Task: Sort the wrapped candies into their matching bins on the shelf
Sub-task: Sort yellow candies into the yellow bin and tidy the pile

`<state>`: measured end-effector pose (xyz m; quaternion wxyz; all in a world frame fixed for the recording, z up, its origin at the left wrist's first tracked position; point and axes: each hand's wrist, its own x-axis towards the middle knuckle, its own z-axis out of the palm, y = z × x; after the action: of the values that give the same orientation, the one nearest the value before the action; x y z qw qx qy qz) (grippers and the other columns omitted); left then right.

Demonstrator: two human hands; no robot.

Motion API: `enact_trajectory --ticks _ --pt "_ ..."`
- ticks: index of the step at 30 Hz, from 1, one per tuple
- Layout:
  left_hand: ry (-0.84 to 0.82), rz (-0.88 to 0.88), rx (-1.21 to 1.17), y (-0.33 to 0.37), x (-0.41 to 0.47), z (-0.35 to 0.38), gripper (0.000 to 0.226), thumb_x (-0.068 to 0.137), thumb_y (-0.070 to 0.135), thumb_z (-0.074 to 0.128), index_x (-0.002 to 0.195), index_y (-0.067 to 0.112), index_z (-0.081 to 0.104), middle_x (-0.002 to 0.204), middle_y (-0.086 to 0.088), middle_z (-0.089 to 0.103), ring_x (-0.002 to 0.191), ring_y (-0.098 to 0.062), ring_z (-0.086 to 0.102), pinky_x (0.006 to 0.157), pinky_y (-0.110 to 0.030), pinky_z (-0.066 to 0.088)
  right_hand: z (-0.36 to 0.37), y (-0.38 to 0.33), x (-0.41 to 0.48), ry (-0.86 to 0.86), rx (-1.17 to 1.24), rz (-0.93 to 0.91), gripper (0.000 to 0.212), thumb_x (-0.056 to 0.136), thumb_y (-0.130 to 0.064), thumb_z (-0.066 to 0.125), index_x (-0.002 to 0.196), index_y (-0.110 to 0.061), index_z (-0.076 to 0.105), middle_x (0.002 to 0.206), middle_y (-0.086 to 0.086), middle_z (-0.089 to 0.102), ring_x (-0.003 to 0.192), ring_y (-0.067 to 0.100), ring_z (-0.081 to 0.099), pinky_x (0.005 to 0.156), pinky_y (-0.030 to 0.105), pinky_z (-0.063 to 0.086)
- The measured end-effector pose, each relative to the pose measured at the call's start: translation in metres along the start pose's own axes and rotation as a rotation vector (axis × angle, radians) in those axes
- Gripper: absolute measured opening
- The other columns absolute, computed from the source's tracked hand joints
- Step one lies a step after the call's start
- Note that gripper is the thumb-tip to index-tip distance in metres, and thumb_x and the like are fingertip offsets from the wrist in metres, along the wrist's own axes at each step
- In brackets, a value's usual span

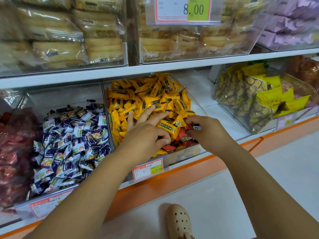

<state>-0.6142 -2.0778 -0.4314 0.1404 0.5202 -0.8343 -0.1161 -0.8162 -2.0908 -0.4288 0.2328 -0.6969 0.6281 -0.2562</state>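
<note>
At the front right corner of the middle bin (pixel 183 157), red candies (pixel 183 135) among yellow candies (pixel 146 99), right hand (pixel 208 133) pinching a blue-and-white candy (pixel 197 127) above them, left hand (pixel 146 135) spread on the yellow pile, two fingers curled, hold unclear, blue-and-white bin (pixel 60 97) adjoining left.

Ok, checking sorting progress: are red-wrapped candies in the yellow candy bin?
In: several red-wrapped candies lie at the front of the yellow candy bin, amid yellow-wrapped candies.

The left hand (pixel 146 135) lays two straight fingers (pixel 150 110) on the yellow candies (pixel 155 94) in the middle bin (pixel 181 156); its other fingers curl, contents unclear. The right hand (pixel 208 131) pinches a dark-blue candy (pixel 197 127), with red candies (pixel 183 135) just below its fingers.
</note>
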Motion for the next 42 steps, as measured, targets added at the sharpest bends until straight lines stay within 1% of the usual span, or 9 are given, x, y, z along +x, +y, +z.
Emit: enact_trajectory --ticks 3,9,13,19,23,26,29,34,42 --pt "0.014 0.005 -0.058 -0.002 -0.001 0.000 0.012 0.089 0.048 0.057 0.086 0.043 0.068 0.152 0.030 0.016 0.143 -0.002 -0.015 0.111 -0.058 -0.016 0.001 0.000 0.000 0.032 0.036 0.026 0.026 0.087 -0.002 0.063 0.106 -0.019 0.069 0.104 0.001 0.062 0.080 0.016 0.055 0.055 0.008 0.038" --pt "0.111 -0.083 -0.209 0.005 0.001 -0.001 0.029 0.070 0.066 0.065 0.091 0.046 0.059 0.144 0.032 0.030 0.142 0.002 -0.002 0.113 -0.056 -0.013 -0.007 -0.008 -0.003 0.097 0.245 0.015 0.025 0.086 0.000 0.063 0.086 -0.024 0.068 0.099 0.003 0.063 0.081 0.008 0.061 0.050 0.009 0.048" --pt "0.160 -0.047 0.020 0.015 0.004 0.008 0.053 0.064 0.075 0.061 0.108 0.047 0.056 0.149 0.023 0.029 0.145 -0.009 -0.003 0.111 -0.062 -0.012 0.004 -0.004 -0.002 0.079 0.339 0.061 0.024 0.086 -0.005 0.065 0.089 -0.028 0.070 0.098 -0.003 0.063 0.103 0.021 0.062 0.070 0.042 0.060" --pt "0.208 -0.043 0.037 0.017 0.008 0.015 0.025 0.080 0.062 0.058 0.097 0.046 0.069 0.150 0.021 0.032 0.146 -0.011 -0.001 0.111 -0.061 -0.011 0.003 0.002 -0.005 0.057 0.368 0.067 0.023 0.084 -0.010 0.068 0.092 -0.031 0.074 0.100 -0.001 0.067 0.097 0.024 0.064 0.081 0.047 0.056" --pt "0.261 -0.078 -0.275 0.010 0.010 0.008 0.014 0.084 0.052 0.060 0.090 0.043 0.070 0.144 0.027 0.037 0.143 -0.002 0.002 0.114 -0.054 -0.009 -0.008 -0.004 -0.007 0.053 0.429 0.081 0.026 0.089 -0.003 0.063 0.097 -0.025 0.073 0.105 0.004 0.060 0.080 0.018 0.065 0.067 0.028 0.060" --pt "0.345 -0.098 -0.494 0.002 0.010 -0.004 0.009 0.086 0.042 0.063 0.088 0.037 0.070 0.135 0.029 0.046 0.140 -0.002 0.016 0.117 -0.034 0.008 -0.014 -0.012 -0.010 0.038 0.423 0.072 0.028 0.091 -0.003 0.061 0.101 -0.027 0.072 0.116 0.005 0.060 0.073 0.017 0.068 0.065 0.031 0.060" --pt "0.391 -0.128 -0.620 -0.003 0.007 -0.013 0.008 0.087 0.036 0.063 0.090 0.033 0.070 0.119 0.027 0.059 0.126 -0.001 0.041 0.103 -0.013 0.024 -0.017 -0.024 -0.012 0.061 0.350 0.034 0.032 0.093 -0.008 0.059 0.103 -0.036 0.069 0.118 0.000 0.059 0.066 0.016 0.069 0.066 0.040 0.060" --pt "0.383 -0.233 -0.734 -0.003 0.002 -0.021 0.010 0.093 0.032 0.056 0.094 0.030 0.066 0.089 0.005 0.067 0.083 -0.010 0.061 0.074 -0.034 0.050 -0.016 -0.043 -0.016 0.105 0.368 -0.004 0.034 0.095 -0.010 0.056 0.118 -0.033 0.064 0.114 -0.005 0.055 0.063 0.003 0.066 0.064 0.037 0.058" --pt "0.172 -0.284 -0.929 0.000 -0.008 -0.031 0.015 0.096 0.036 0.051 0.108 0.034 0.061 0.098 0.004 0.067 0.063 -0.015 0.067 0.078 -0.041 0.056 0.010 -0.065 -0.010 0.073 0.414 -0.022 0.019 0.091 -0.013 0.063 0.106 -0.023 0.059 0.110 -0.002 0.059 0.067 -0.010 0.062 0.051 0.012 0.049"
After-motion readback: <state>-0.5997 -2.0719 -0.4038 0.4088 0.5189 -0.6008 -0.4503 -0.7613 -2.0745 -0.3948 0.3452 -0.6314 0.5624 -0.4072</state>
